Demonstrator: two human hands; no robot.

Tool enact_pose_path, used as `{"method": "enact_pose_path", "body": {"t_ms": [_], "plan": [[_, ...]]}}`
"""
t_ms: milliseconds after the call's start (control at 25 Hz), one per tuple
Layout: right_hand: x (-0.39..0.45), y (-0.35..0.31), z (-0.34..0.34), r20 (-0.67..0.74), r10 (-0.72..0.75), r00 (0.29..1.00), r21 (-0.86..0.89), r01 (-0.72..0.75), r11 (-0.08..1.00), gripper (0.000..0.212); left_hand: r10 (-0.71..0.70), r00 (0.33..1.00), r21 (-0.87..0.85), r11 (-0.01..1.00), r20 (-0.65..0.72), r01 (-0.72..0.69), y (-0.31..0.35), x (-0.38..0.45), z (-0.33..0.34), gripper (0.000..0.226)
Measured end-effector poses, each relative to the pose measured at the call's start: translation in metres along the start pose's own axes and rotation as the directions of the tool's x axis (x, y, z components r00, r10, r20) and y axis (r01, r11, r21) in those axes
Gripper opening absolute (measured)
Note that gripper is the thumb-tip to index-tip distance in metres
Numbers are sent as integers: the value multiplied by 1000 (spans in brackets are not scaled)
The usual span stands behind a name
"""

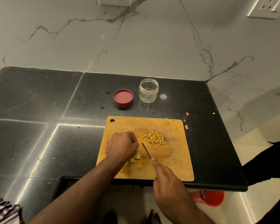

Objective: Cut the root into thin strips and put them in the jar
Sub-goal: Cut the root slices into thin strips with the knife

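Head view, wooden cutting board at the near edge of the black stone counter. My left hand rests knuckles-up on the board's left half, fingers curled together over a root piece that is hidden beneath them; whether they actually pinch it I cannot tell. My right hand is wrapped around the handle of a knife, forefinger stretched along the spine, blade angled up and left with its tip just beside my left fingertips. Uncut root chunks lie below my left hand, near the wrist. A loose heap of thin yellow strips sits to the right of the blade, mid-board. Beyond the board, the clear jar stands upright and open, its red lid lying just to its left. Small scraps dot the counter off the board's far right corner.
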State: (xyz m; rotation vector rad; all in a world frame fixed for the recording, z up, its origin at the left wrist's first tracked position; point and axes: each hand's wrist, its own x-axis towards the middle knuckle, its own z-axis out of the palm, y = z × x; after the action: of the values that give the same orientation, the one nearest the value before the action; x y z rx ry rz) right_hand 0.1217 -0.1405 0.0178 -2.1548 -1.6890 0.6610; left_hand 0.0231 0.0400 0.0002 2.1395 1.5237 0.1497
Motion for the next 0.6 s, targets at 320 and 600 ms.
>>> {"method": "enact_pose_path", "body": {"t_ms": [320, 600], "plan": [[16, -9, -4, -9, 21, 1000, 105, -20, 994, 52, 20, 1000, 14, 1000, -4, -20, -2, -1, -1, 19], [29, -15, 0, 19, 11, 1000, 63, -12, 998, 53, -1, 1000, -15, 1000, 21, 1, -3, 1, 0, 15]]}}
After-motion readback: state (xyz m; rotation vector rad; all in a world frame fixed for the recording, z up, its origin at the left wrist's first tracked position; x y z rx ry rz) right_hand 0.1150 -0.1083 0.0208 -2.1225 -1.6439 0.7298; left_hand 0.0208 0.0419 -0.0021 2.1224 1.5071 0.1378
